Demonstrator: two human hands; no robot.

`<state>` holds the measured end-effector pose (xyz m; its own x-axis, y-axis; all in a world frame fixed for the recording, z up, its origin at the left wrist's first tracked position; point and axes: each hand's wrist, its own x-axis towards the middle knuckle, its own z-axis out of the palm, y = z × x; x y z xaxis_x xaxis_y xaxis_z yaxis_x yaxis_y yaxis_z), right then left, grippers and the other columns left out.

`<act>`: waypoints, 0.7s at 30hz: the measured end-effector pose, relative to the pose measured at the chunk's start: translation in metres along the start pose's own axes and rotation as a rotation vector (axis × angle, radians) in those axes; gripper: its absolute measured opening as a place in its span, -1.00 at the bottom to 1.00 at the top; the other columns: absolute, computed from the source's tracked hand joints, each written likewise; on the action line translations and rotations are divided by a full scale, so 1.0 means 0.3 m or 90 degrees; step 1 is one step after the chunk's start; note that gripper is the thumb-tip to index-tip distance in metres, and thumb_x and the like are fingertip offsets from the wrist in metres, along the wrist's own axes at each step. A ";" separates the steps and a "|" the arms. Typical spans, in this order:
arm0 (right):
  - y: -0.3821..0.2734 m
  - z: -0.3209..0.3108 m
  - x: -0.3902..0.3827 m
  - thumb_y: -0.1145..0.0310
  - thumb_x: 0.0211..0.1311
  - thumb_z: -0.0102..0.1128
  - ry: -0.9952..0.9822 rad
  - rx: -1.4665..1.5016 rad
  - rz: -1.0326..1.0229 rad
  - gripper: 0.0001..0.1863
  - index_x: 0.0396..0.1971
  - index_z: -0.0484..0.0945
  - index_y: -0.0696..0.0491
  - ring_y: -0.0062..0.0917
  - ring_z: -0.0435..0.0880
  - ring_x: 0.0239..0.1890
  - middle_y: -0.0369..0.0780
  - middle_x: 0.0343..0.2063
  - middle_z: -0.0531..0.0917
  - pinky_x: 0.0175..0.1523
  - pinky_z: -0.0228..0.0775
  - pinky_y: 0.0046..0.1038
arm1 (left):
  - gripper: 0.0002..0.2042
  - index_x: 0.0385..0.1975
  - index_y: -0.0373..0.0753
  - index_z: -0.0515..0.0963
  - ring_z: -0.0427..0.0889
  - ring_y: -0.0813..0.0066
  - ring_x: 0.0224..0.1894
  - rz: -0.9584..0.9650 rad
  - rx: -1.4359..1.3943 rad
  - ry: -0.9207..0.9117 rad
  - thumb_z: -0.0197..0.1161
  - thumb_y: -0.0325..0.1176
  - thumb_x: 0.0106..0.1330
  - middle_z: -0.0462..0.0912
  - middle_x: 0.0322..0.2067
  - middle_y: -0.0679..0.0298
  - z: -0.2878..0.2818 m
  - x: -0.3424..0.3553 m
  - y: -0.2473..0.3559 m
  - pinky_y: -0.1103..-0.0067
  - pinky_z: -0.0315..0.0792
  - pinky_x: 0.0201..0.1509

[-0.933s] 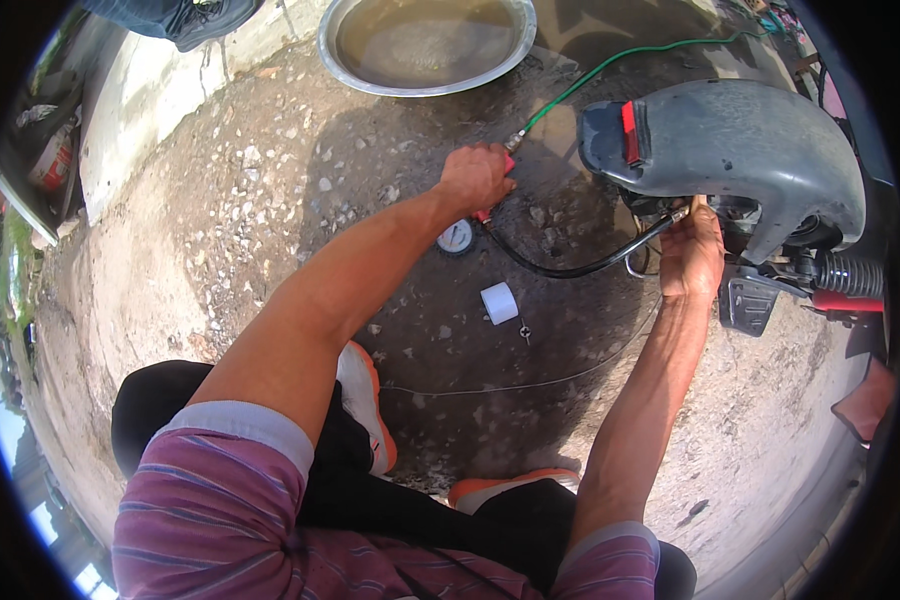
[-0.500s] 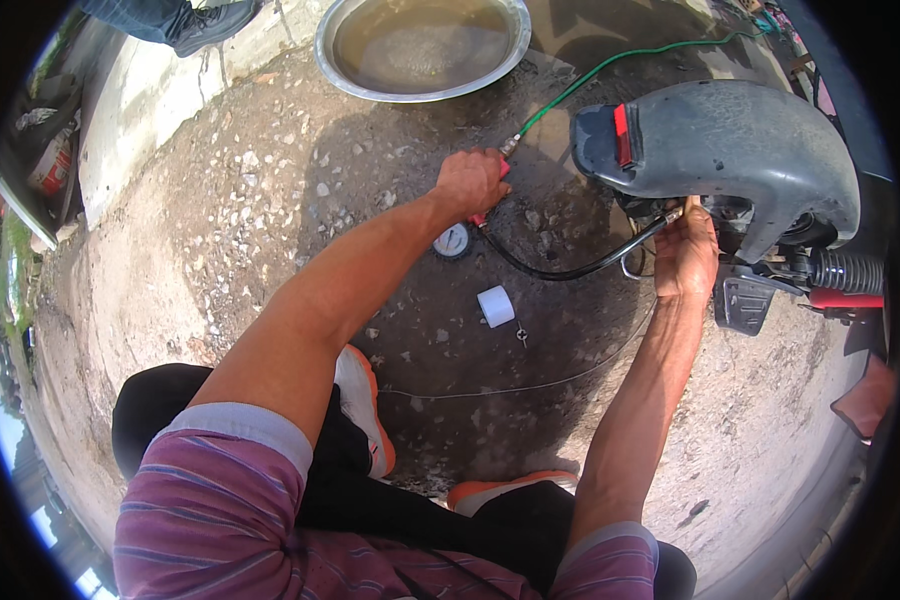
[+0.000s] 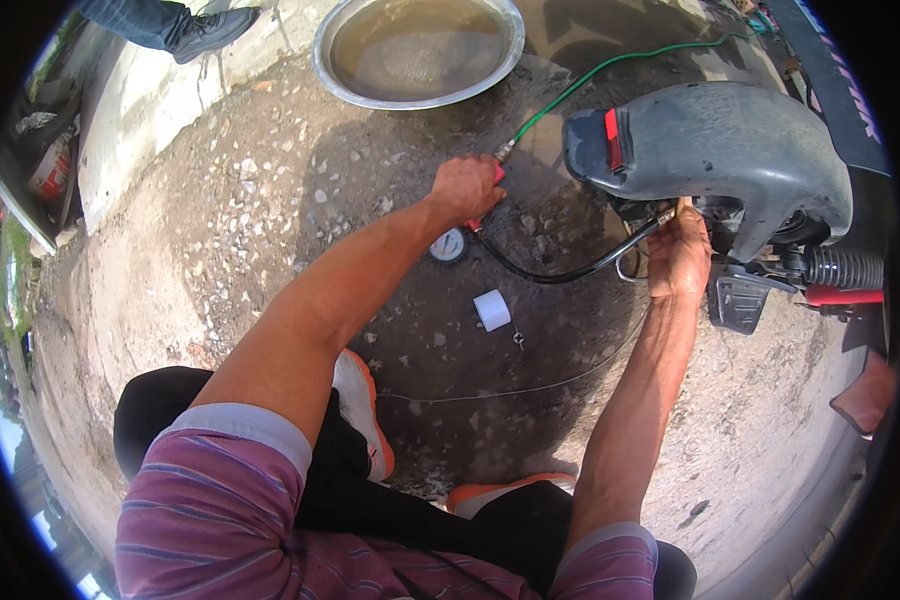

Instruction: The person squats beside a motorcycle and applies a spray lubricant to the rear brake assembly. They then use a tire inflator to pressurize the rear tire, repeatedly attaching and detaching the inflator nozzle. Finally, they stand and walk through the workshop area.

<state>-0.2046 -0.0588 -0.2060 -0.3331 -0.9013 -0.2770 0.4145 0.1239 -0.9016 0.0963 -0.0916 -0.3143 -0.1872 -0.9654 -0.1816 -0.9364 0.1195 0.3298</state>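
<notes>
My left hand (image 3: 465, 188) is closed round a red tire inflator (image 3: 474, 225), which has a round dial gauge (image 3: 448, 245) at its lower end. A green air hose (image 3: 600, 68) runs into the inflator from the upper right. From its other end a black rubber hose (image 3: 560, 277) curves over to my right hand (image 3: 680, 258). There, below the edge of a grey fender (image 3: 720, 135) with a red reflector (image 3: 613, 138), my right fingers grip the metal end of the black hose (image 3: 665, 217). The wheel and valve are mostly hidden under the fender.
A metal basin (image 3: 345, 88) of murky water stands at the far side. A white roll (image 3: 492, 310) and a small metal piece (image 3: 518, 338) lie on the ground, near a thin wire (image 3: 490, 394). Another person's shoe (image 3: 213, 33) is at upper left. A pedal (image 3: 738, 300) and spring (image 3: 842, 268) are at right.
The whole view has shifted slightly, moving the scene a little to the left. Both hands keep their grips on the inflator and the hose end.
</notes>
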 end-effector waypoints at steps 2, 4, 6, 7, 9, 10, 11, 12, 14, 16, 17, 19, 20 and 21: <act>-0.006 -0.011 0.005 0.31 0.47 0.15 -0.002 0.000 0.000 -0.89 -0.19 0.60 0.00 -0.52 0.66 -0.20 -0.31 -0.25 0.70 -0.01 0.52 -0.36 | -0.46 -0.04 -0.32 0.52 0.67 -0.05 -0.03 0.003 0.010 -0.002 0.35 0.06 0.24 0.66 -0.11 -0.10 0.000 0.007 0.011 0.23 0.55 0.06; -0.003 -0.023 0.009 0.30 0.46 0.17 -0.002 0.001 0.003 -0.89 -0.20 0.60 -0.01 -0.53 0.66 -0.22 -0.31 -0.28 0.70 -0.04 0.52 -0.37 | -0.47 -0.04 -0.31 0.53 0.67 -0.05 -0.03 -0.006 0.006 0.003 0.34 0.06 0.24 0.66 -0.10 -0.10 0.001 0.005 0.018 0.21 0.54 0.07; -0.020 0.004 -0.022 0.26 0.44 0.21 0.000 -0.006 -0.002 -0.87 -0.22 0.60 0.00 -0.60 0.63 -0.28 -0.32 -0.31 0.69 -0.15 0.47 -0.45 | -0.47 -0.03 -0.28 0.53 0.67 -0.05 -0.02 -0.017 -0.018 0.015 0.35 0.07 0.24 0.66 -0.09 -0.10 0.000 -0.002 0.024 0.20 0.54 0.07; -0.030 0.037 -0.039 0.24 0.39 0.29 0.040 0.006 -0.013 -0.83 -0.28 0.59 0.02 -0.64 0.54 -0.44 -0.34 -0.43 0.65 -0.32 0.39 -0.53 | -0.46 -0.03 -0.27 0.54 0.66 -0.04 -0.01 -0.030 -0.030 -0.005 0.34 0.10 0.22 0.66 -0.07 -0.09 -0.012 0.000 0.033 0.19 0.53 0.08; -0.020 0.073 -0.046 0.18 0.30 0.40 0.075 0.016 -0.026 -0.76 -0.34 0.58 0.03 -0.69 0.46 -0.60 -0.36 -0.55 0.59 -0.50 0.32 -0.61 | -0.44 -0.05 -0.25 0.56 0.66 -0.02 0.02 -0.055 -0.040 -0.032 0.33 0.15 0.20 0.66 -0.04 -0.06 -0.033 -0.004 0.010 0.19 0.52 0.08; -0.004 0.063 -0.039 0.15 0.28 0.43 0.076 0.010 -0.032 -0.73 -0.34 0.58 0.02 -0.70 0.47 -0.60 -0.38 -0.55 0.58 -0.49 0.32 -0.61 | -0.43 -0.07 -0.24 0.57 0.66 -0.01 0.03 -0.060 -0.044 -0.040 0.33 0.18 0.19 0.67 -0.04 -0.04 -0.040 0.003 0.004 0.20 0.51 0.07; -0.005 0.058 -0.048 0.12 0.25 0.45 0.087 0.002 -0.036 -0.71 -0.35 0.58 0.00 -0.71 0.46 -0.60 -0.40 -0.56 0.57 -0.49 0.32 -0.62 | -0.42 -0.08 -0.25 0.58 0.66 -0.01 0.02 -0.080 -0.060 -0.068 0.32 0.19 0.19 0.67 -0.05 -0.04 -0.070 0.007 0.025 0.20 0.51 0.06; -0.010 0.052 -0.060 0.09 0.23 0.47 0.098 -0.006 -0.039 -0.69 -0.35 0.57 -0.01 -0.72 0.45 -0.61 -0.41 -0.57 0.55 -0.48 0.31 -0.64 | -0.42 -0.10 -0.26 0.58 0.66 -0.02 0.01 -0.101 -0.075 -0.097 0.31 0.20 0.20 0.68 -0.07 -0.05 -0.101 0.013 0.048 0.20 0.51 0.05; -0.020 0.081 -0.106 0.05 0.23 0.47 0.072 -0.080 -0.049 -0.66 -0.47 0.57 -0.02 -0.76 0.37 -0.63 -0.46 -0.61 0.50 -0.48 0.24 -0.65 | -0.42 -0.12 -0.27 0.58 0.66 -0.04 -0.01 -0.121 -0.083 -0.051 0.31 0.20 0.20 0.69 -0.12 -0.06 -0.132 0.024 0.049 0.20 0.51 0.03; -0.004 0.078 -0.122 0.05 0.26 0.44 0.035 -0.132 -0.031 -0.62 -0.57 0.56 -0.01 -0.77 0.33 -0.63 -0.46 -0.66 0.47 -0.50 0.17 -0.64 | -0.42 -0.15 -0.28 0.58 0.67 -0.06 -0.06 -0.102 -0.082 0.088 0.31 0.20 0.20 0.69 -0.18 -0.07 -0.119 0.051 0.055 0.20 0.51 0.00; -0.006 0.075 -0.126 0.05 0.26 0.44 0.037 -0.139 -0.031 -0.60 -0.60 0.55 0.00 -0.77 0.32 -0.63 -0.47 -0.68 0.45 -0.51 0.15 -0.64 | -0.47 -0.13 -0.30 0.58 0.66 -0.09 -0.08 -0.085 -0.107 0.082 0.30 0.13 0.23 0.69 -0.18 -0.10 -0.129 0.064 0.068 0.21 0.51 0.00; -0.019 0.064 -0.124 0.07 0.31 0.40 0.043 -0.206 -0.041 -0.57 -0.63 0.55 0.03 -0.77 0.31 -0.67 -0.44 -0.71 0.45 -0.55 0.12 -0.62 | -0.50 -0.07 -0.31 0.58 0.64 -0.08 0.00 -0.063 -0.223 0.058 0.27 0.05 0.26 0.67 -0.07 -0.08 -0.145 0.092 0.122 0.24 0.50 0.06; -0.021 0.061 -0.127 0.08 0.32 0.38 0.041 -0.197 -0.039 -0.57 -0.64 0.55 0.04 -0.77 0.31 -0.69 -0.43 -0.70 0.47 -0.56 0.12 -0.61 | -0.51 -0.04 -0.32 0.58 0.63 -0.07 0.04 -0.053 -0.281 0.045 0.26 0.02 0.27 0.67 -0.02 -0.07 -0.152 0.102 0.155 0.26 0.50 0.09; -0.019 0.063 -0.134 0.09 0.33 0.37 0.038 -0.189 -0.038 -0.57 -0.64 0.55 0.05 -0.77 0.32 -0.70 -0.42 -0.70 0.48 -0.58 0.11 -0.61 | -0.53 -0.02 -0.32 0.58 0.63 -0.03 0.06 -0.030 -0.315 0.065 0.26 -0.04 0.28 0.66 0.00 -0.06 -0.153 0.111 0.188 0.29 0.49 0.11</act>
<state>-0.1775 -0.0312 -0.1834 -0.4023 -0.8858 -0.2314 0.1299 0.1949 -0.9722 0.0508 -0.1275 -0.2592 -0.0949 -0.9878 -0.1238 -0.6855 -0.0253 0.7276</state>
